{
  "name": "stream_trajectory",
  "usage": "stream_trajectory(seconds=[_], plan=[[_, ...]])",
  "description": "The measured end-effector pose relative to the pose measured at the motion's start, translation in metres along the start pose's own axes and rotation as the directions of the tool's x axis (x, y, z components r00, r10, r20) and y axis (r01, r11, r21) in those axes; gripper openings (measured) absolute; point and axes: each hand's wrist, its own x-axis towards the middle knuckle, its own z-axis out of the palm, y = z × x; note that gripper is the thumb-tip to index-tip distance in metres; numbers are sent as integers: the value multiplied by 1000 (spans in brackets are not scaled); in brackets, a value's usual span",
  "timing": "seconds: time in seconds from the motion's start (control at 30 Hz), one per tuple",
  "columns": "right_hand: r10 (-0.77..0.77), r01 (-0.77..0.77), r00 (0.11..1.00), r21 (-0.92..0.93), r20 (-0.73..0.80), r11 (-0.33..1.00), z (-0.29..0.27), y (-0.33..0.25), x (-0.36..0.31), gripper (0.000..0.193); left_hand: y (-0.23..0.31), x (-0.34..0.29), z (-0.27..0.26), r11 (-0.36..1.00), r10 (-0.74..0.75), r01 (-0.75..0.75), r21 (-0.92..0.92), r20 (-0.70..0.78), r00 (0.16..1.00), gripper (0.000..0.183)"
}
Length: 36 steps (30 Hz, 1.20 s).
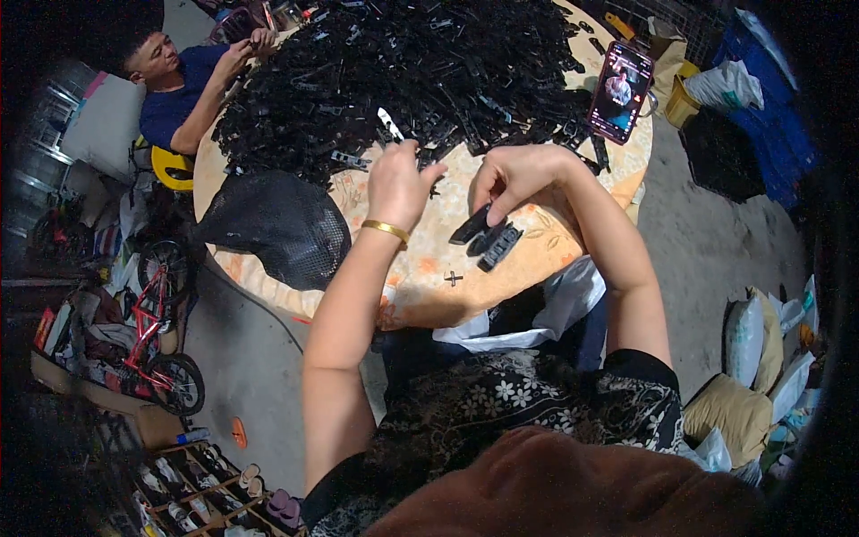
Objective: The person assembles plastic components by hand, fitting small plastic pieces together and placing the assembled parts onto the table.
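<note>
Got a flat, narrow, dark plastic piece [467, 226] pinched, by the look of it, between the thumb and fingers of the right hand [523, 183], just right of centre in the frame. Can't tell about any grip in the left hand [398, 190], near the centre: thumb spread away, fingertips partly hidden, right by a slim, pale, strip-shaped part [387, 123]. Just above, a wide heap of small black plastic parts [403, 63], filling the top middle of a round table with a cream-and-orange floral cover [429, 251].

Tips for doing this well, imo: pinch lightly, by the edges, and mind the ridged black plastic block [501, 249] just below the right hand. Don't nudge it toward the table's lower rim. With the left, pick singles off the heap's lower fringe rather than digging into the middle; probably a tangle risk there. Watch the black mesh material [282, 228] left of centre, close to the left forearm. And eyes off the tall smartphone with the lit screen [619, 92], upper right, lol.
</note>
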Motion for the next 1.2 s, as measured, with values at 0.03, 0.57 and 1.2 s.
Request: stream_trajectory(seconds=[0.03,0.57,1.2], plan=[[-2,2,1000,-3,1,1000,0,1,1,21,-1,-1,3,1000,-1,1,2,-3,1000,36],[-606,-216,546,-796,-579,566,-21,3,41,22,20,-8,20,503,-120,391,-771,385,915,10],[-518,-189,384,-614,-764,766,-80,-8,93,17,9,-8,24,580,-76,375,-723,410,909,20]])
